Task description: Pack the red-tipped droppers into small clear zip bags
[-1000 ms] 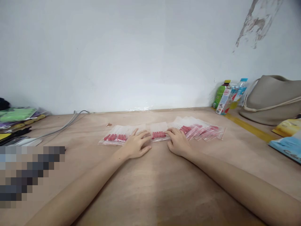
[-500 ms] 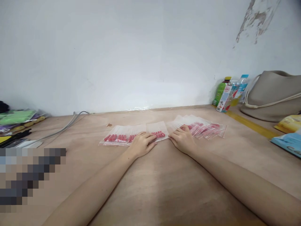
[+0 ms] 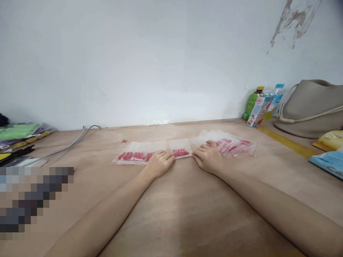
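A small clear plastic bag (image 3: 180, 144) with several red, capsule-shaped pieces lies flat in the middle, between my hands. My left hand (image 3: 160, 163) has its fingers drawn together at the bag's lower left corner. At the lower right corner, the fingertips of my right hand (image 3: 207, 157) pinch the bag's edge. To the left, an overlapping row of similar bags (image 3: 138, 147) shows red pieces along the bottom, partly covered by my left hand. More such bags (image 3: 233, 144) are fanned out beyond and right of my right hand.
Bottles (image 3: 255, 109) and a grey drawstring bag (image 3: 311, 107) stand at the back right, with yellow and blue packets (image 3: 328, 162) nearer. A grey cable (image 3: 72, 144) and packaged goods (image 3: 20, 132) lie at left. A white wall (image 3: 134, 64) rises behind the wooden table (image 3: 160, 221).
My left hand's fingers have drawn together and back slightly, uncovering more of the red pieces in the middle bag. The right hand stays almost where it was.
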A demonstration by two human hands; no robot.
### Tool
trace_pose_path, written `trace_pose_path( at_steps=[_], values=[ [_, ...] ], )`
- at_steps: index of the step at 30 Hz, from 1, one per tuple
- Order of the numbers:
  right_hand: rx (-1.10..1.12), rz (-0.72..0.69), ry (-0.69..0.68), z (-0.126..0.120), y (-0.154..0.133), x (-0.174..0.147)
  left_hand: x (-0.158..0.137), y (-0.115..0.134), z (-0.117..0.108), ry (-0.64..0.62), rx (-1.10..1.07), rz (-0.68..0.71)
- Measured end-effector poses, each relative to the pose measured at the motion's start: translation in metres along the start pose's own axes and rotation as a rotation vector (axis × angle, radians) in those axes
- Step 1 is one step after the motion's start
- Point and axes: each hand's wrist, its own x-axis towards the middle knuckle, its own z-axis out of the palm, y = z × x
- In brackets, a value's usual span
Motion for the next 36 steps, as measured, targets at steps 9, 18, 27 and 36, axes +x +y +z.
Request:
trace_pose_path(
  at_steps=[9, 18, 27, 36],
  values=[
    [-0.005, -0.125, 0.043, -0.001, 0.000, 0.002, 0.002, -0.001, -0.005, 0.002, 0.052, 0.031],
    [0.020, -0.160, 0.049, 0.000, -0.006, 0.007, 0.022, 0.013, 0.008, 0.052, 0.012, -0.018],
    [-0.011, -0.182, 0.070, 0.003, -0.008, 0.006, 0.036, 0.020, 0.019, 0.081, 0.001, 0.087],
    [0.031, -0.176, 0.119, -0.002, -0.005, 0.004, 0.028, 0.013, 0.012, 0.115, 0.033, 0.109]
  ],
)
